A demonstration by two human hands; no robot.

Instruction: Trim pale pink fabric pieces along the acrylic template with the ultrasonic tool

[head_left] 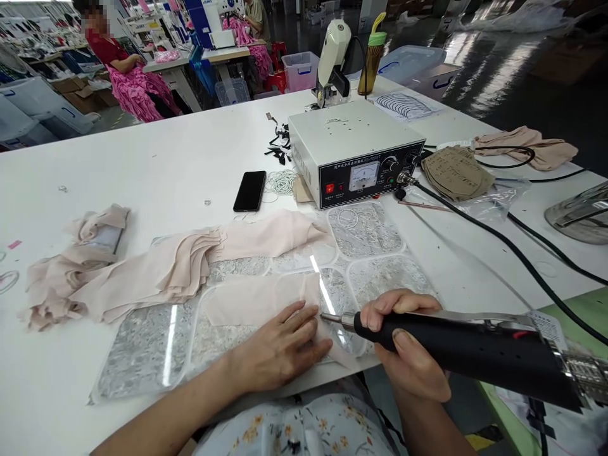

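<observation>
In front of the Chinese-lettered box (351, 139), the right hand (420, 370) clasps a black tool (465, 345); the left hand (280, 348), fingers parted, touches cloth (261, 297).

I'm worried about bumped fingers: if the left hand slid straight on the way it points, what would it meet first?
Probably the metal tip of the black tool in the right hand; it shows just beyond the fingertips of the left hand, though the depth is unclear.
</observation>
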